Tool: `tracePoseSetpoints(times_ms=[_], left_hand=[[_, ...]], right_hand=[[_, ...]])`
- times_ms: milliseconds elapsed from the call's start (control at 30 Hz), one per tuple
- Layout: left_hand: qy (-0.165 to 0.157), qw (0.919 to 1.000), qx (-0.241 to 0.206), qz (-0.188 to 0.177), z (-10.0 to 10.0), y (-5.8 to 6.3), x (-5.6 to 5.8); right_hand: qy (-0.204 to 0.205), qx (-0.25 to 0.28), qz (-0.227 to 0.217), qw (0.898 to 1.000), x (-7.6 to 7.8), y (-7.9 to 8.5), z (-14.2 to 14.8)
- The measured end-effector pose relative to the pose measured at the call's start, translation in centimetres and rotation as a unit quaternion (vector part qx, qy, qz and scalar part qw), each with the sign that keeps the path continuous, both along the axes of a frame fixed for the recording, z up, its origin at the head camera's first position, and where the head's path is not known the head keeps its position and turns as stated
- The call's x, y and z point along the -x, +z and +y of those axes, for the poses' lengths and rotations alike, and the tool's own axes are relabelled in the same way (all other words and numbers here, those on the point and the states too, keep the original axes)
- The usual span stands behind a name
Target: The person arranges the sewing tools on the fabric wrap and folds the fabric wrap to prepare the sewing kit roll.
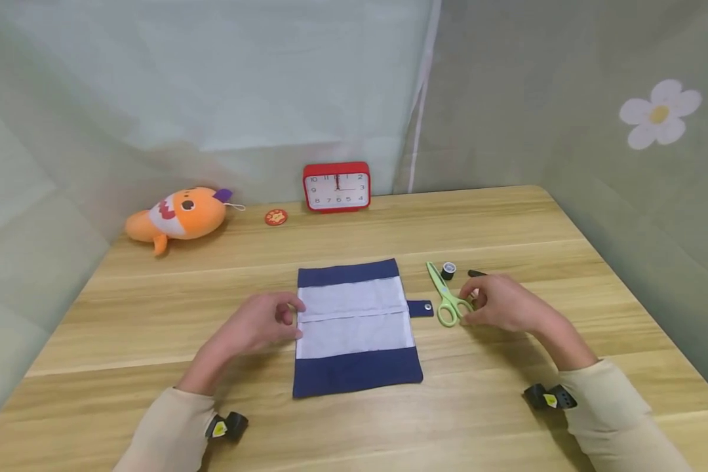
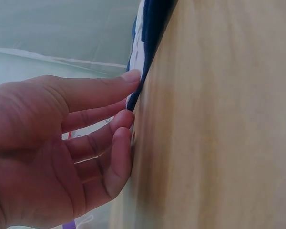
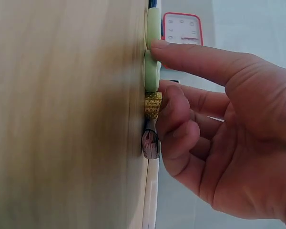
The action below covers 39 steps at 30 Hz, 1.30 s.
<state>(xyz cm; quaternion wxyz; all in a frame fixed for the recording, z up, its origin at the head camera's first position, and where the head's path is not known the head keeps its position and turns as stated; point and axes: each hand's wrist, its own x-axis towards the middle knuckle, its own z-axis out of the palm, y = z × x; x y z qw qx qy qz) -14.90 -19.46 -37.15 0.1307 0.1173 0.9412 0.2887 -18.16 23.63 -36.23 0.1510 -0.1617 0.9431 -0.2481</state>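
Note:
An unfolded fabric pouch, navy at both ends and white inside, lies flat with its snap tab pointing right. My left hand touches the pouch's left edge with thumb and fingertips spread apart. Green scissors lie to the pouch's right. At their right handle ring, my right hand has thumb and index finger on either side, the thumb touching the handle. A dimpled gold thimble and a rolled measuring tape sit beyond the ring, hidden from the head view.
A dark thread spool stands by the scissors, and a slim black object pokes out behind the right hand. Farther back are an orange plush shark, a red round disc and a red clock.

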Motion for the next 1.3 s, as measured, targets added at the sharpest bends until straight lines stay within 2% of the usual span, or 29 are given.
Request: tracePoseSetpoints(times_ms=[233,433,800,867,1000,1133,1300], left_hand=[[0.010,0.9999,0.001,-0.001,0.02,-0.27,0.11],[0.002,0.9999,0.000,0.016,0.05,-0.30,-0.17],[0.002,0.9998,0.003,0.020,0.24,-0.23,-0.21],[0.000,0.9997,0.003,0.023,0.21,-0.20,-0.21],[0.001,0.9997,0.006,0.024,0.09,-0.27,-0.22],[0.002,0.9996,0.009,0.025,0.07,-0.38,-0.21],[0.003,0.9997,0.010,0.023,0.21,-0.40,-0.10]], right_hand=[[0.002,-0.015,0.004,1.000,0.03,-0.13,-0.23],[-0.003,-0.024,0.024,0.999,-0.10,-0.11,-0.52],[-0.018,0.013,0.037,0.999,-0.11,-0.07,-0.27],[-0.026,0.025,0.035,0.999,-0.09,-0.03,-0.26],[-0.048,0.088,-0.005,0.995,0.02,-0.13,-0.29],[-0.070,0.163,-0.052,0.983,0.05,-0.24,-0.20],[-0.100,0.209,-0.081,0.969,0.04,-0.16,0.15]])
